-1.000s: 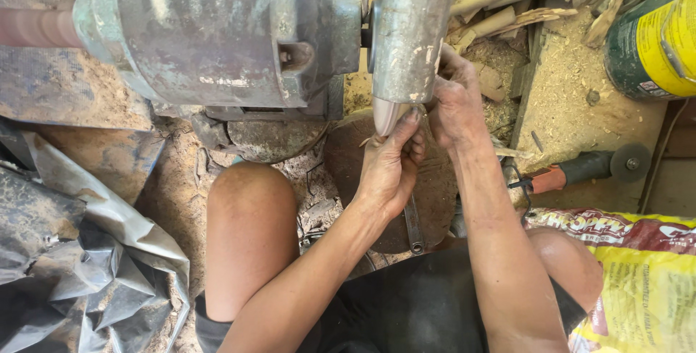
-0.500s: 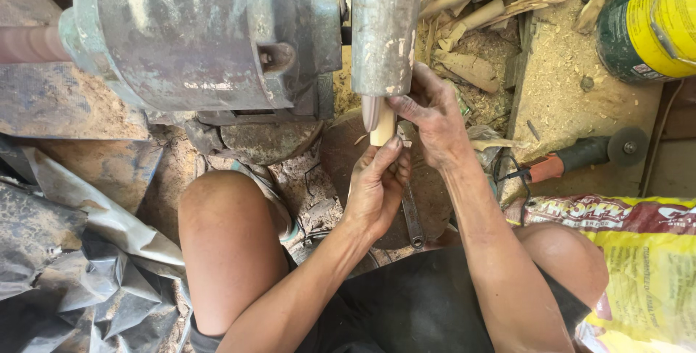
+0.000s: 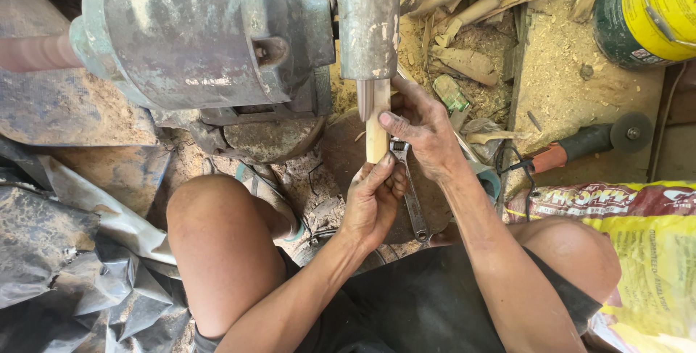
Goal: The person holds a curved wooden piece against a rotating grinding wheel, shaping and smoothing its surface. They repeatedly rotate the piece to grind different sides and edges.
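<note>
Head view, looking straight down past my knees: I have a pale wooden stick set upright, its top end tucked into the mouth of the grey metal cylinder at twelve o'clock. My left hand is closed around the lower end of the stick from six o'clock, thumb and fingers wrapped so it cannot slip down. My right hand comes in from four o'clock and pinches the stick just under the cylinder, thumb laid flat on the wood, which I judge keeps it lined up with the opening.

At ten o'clock sits the heavy greenish motor housing, joined to the cylinder by a short shaft. An adjustable wrench lies on the ground just beside my left hand, toward five o'clock. An angle grinder with an orange collar rests at three o'clock, well apart from my hands. Offcuts of wood are heaped at one o'clock, a yellow-and-green can at two. The dirt floor is thick with sawdust; crumpled grey sheeting lies at eight o'clock, and a printed yellow sack at four.
</note>
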